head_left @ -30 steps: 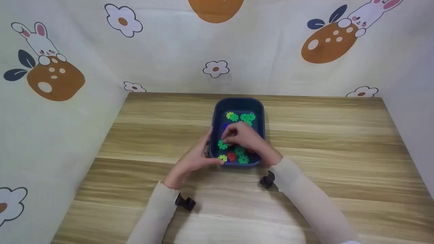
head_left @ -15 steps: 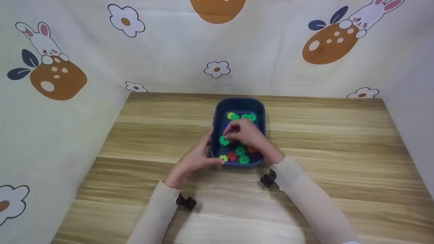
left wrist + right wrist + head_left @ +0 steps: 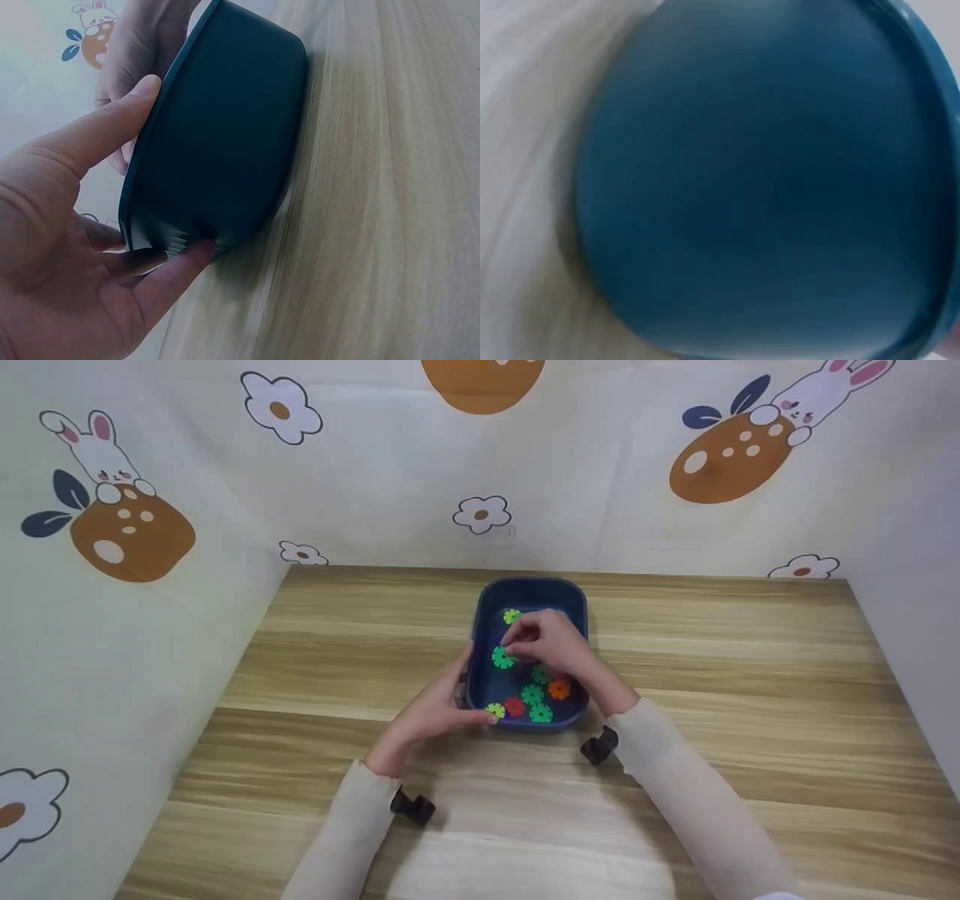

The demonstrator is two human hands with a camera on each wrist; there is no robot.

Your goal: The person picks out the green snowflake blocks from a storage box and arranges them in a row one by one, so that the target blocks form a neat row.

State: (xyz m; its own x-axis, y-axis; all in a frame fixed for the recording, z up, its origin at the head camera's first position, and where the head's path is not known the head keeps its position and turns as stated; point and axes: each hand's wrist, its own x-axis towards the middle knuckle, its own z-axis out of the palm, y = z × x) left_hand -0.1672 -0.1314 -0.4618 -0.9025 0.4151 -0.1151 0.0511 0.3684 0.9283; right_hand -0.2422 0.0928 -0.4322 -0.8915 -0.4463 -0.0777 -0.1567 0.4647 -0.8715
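Observation:
A dark blue plastic bin (image 3: 532, 594) stands on the table with several toothed snowflake discs inside. My left hand (image 3: 439, 705) grips its near left corner, thumb on the near rim, fingers along the left side. In the left wrist view, that hand's thumb (image 3: 105, 127) presses the rim and a fingertip meets the outer wall (image 3: 217, 112). Over the bin, my right hand (image 3: 551, 645) pinches a green snowflake disc (image 3: 502, 658) between thumb and fingers. The bin's outside (image 3: 757, 180) fills most of the right wrist view, hiding nearly all of that hand.
Near the front of the bin lie an orange disc (image 3: 559, 688), a red disc (image 3: 514, 706), a yellow disc (image 3: 495, 710) and several green ones. Another yellow disc (image 3: 511, 616) is at the back. Wood-grain table (image 3: 360, 645) surrounds the bin; a printed curtain (image 3: 390, 480) hangs behind.
My right hand has moved toward the back of the bin and slightly right, taking the green disc with it. The orange disc has come into sight. My left hand stays on the bin.

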